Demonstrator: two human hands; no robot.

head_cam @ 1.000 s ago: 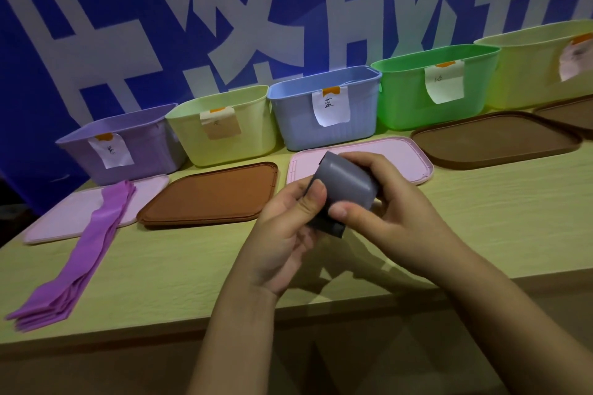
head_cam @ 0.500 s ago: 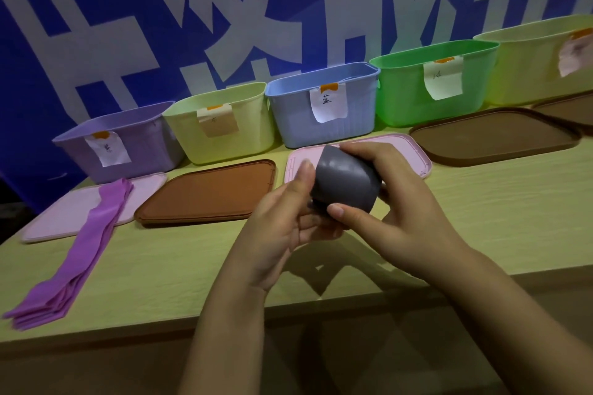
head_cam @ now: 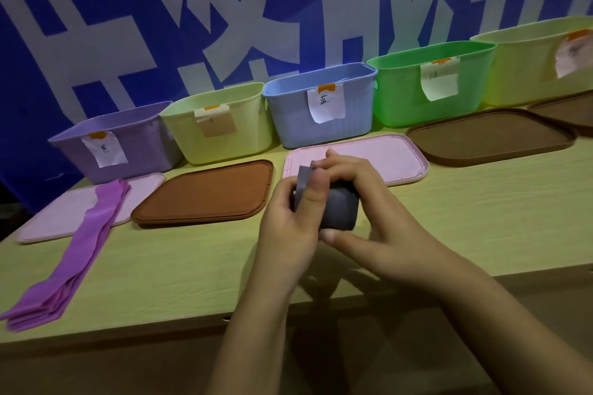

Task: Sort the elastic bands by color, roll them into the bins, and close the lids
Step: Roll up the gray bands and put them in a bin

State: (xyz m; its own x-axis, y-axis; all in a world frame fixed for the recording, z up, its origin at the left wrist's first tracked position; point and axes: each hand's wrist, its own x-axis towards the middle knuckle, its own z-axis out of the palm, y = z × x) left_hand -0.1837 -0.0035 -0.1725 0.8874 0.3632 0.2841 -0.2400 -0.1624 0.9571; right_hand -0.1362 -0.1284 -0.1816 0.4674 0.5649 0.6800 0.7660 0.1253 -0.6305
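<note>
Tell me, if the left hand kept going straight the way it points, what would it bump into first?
Probably the pink lid lying just beyond the left hand, then the blue bin behind it. Depth is hard to judge; the hand is gripping the grey band roll.

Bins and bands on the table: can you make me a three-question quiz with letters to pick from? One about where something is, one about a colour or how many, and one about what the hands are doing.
1. Where do the purple bands lie?
A. In the blue bin
B. On the table, at the left, one end on a pink lid
C. In the hands

2. How many bins show in the row?
A. Three
B. Five
C. Eight

3. What is the grey band like now?
A. Rolled up, held by both hands
B. Flat on the table
C. Dropped in the green bin

Answers:
1 B: they stretch over the table onto the pink lid.
2 B: purple, yellow-green, blue, green, yellow-green.
3 A: the left hand and right hand grip the roll.
</note>
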